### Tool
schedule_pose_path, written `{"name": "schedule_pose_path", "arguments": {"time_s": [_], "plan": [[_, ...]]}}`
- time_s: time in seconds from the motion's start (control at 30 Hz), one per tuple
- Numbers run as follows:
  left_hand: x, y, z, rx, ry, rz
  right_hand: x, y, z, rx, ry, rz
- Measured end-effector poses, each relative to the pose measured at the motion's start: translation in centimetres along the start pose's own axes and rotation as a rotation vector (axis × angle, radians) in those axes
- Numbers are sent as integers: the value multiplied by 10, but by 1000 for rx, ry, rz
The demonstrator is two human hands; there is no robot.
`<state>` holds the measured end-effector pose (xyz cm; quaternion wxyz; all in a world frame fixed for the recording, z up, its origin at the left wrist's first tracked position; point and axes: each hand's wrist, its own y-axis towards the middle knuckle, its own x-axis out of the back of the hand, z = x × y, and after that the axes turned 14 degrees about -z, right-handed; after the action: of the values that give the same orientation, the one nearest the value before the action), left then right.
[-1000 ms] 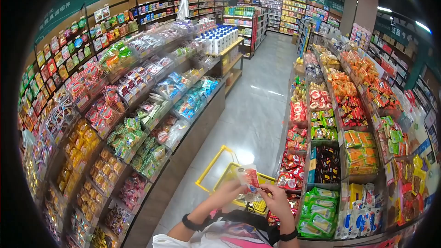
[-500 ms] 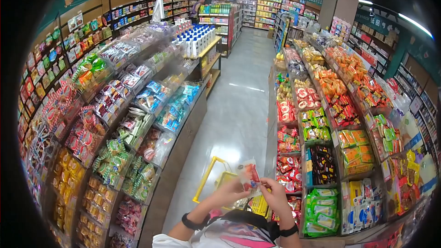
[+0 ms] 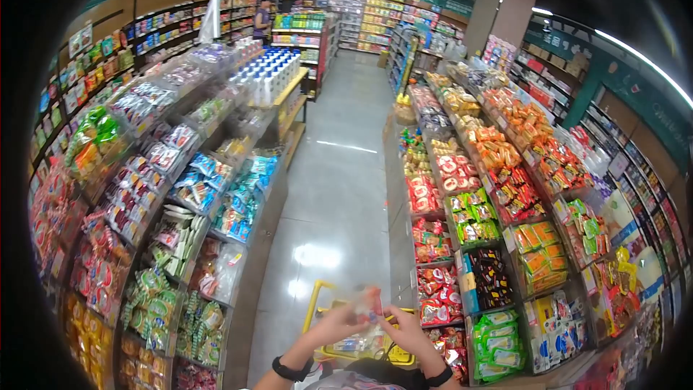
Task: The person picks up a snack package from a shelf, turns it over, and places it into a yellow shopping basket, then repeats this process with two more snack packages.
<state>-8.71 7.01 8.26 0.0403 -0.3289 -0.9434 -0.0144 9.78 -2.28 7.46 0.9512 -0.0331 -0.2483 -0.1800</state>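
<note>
Both of my hands are raised above a yellow shopping cart [image 3: 315, 303] at the bottom of the head view. A small, partly clear packet with red on it [image 3: 372, 301] is pinched in the fingers of my left hand [image 3: 341, 323]. My right hand [image 3: 401, 328] is at the packet's right edge, thumb and fingers closed on it. Blur hides the packet's print and contents. Part of the cart's basket shows beneath my wrists, with something clear and pale in it.
Stepped bins of wrapped snacks line the left [image 3: 155, 303] and right [image 3: 498, 347] sides of a grey-floored aisle [image 3: 328, 195]. Farther along on the left, white bottles with blue caps [image 3: 267, 76] fill a stand. A person [image 3: 262, 20] stands near the back shelves.
My view has turned somewhat to the right, so the shelves and aisle appear farther left. Both hands still hold the packet, now lower in view. The distant person shows more fully.
</note>
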Motion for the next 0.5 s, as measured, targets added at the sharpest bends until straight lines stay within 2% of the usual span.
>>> {"name": "schedule_pose_path", "arguments": {"time_s": [0.13,0.27,0.37,0.5], "plan": [[8,14,0,43,96,86,-3,2,2,35,-8,-39],[4,25,26,-12,94,45,-5,12,-4,8,-96,-23],[2,31,22,-61,64,18,-6,20,-15,-6,-125,9],[-2,43,63,-52,156,42,-6,37,-33,-182,-108,139]]}}
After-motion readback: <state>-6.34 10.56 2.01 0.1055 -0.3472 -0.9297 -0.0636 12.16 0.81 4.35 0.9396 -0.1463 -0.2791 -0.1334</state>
